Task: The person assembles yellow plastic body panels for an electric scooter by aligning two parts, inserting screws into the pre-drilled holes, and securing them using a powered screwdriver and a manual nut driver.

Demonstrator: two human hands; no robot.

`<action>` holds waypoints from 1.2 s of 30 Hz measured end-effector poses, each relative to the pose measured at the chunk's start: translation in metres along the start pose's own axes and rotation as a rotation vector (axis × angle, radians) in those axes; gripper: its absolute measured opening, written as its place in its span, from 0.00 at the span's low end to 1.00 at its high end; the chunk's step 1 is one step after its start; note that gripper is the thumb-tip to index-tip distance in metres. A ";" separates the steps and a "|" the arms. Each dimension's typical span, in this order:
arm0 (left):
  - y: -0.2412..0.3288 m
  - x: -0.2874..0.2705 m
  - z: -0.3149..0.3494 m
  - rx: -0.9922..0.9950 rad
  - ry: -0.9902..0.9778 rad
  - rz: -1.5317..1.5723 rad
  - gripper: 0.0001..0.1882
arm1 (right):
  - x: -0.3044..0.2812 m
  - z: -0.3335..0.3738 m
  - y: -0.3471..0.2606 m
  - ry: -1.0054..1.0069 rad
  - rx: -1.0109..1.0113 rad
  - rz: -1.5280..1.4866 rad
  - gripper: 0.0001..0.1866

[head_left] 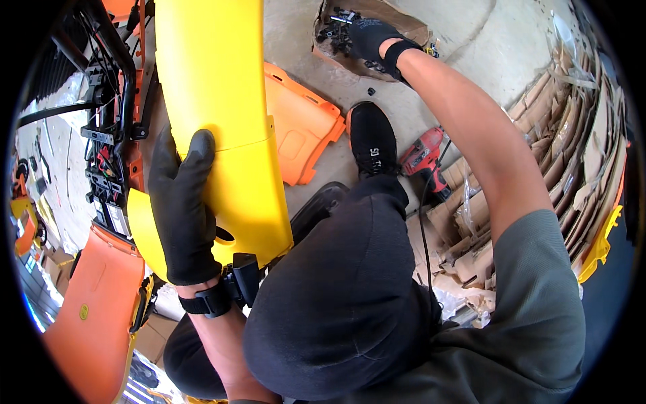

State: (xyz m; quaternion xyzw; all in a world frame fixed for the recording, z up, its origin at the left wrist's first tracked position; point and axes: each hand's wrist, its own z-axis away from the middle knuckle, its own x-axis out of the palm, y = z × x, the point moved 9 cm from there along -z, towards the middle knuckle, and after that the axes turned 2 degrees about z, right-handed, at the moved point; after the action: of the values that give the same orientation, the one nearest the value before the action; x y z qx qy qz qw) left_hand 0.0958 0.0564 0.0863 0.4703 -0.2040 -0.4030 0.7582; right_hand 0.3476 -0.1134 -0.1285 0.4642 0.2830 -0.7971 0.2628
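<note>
My left hand [183,202], in a black glove, grips a long yellow plastic panel [214,74] along its left edge. Its thumb lies on the yellow face, and the other fingers run along the edge, partly hidden. My right hand [374,39], also gloved in black, reaches into a shallow open cardboard box [398,20] of small black parts [336,39]. A thin silvery piece [340,19] shows by its fingertips; I cannot make out whether the hand holds it. Those fingertips are largely hidden.
An orange plastic panel [303,124] lies beside my shoe [373,138]. A red power drill [425,158] rests on the floor by stacked flattened cardboard [531,155]. At left stand a black frame with wiring [108,135] and a larger orange panel [97,310].
</note>
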 end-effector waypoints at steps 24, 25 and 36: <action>0.021 -0.009 0.006 -0.016 -0.004 0.161 0.25 | -0.016 0.009 0.019 0.095 -0.174 -0.242 0.12; 0.023 -0.026 0.014 -0.004 0.043 0.137 0.25 | -0.045 0.016 -0.017 0.170 -0.362 -0.152 0.11; 0.049 -0.024 0.047 0.078 -0.063 0.301 0.25 | -0.184 0.172 -0.176 -0.019 -0.664 -1.412 0.13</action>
State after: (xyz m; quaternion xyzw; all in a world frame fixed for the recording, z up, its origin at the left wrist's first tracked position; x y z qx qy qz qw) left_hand 0.0694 0.0614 0.1531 0.4506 -0.3111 -0.2913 0.7844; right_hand 0.2051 -0.0810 0.1420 0.0644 0.7331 -0.6529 -0.1793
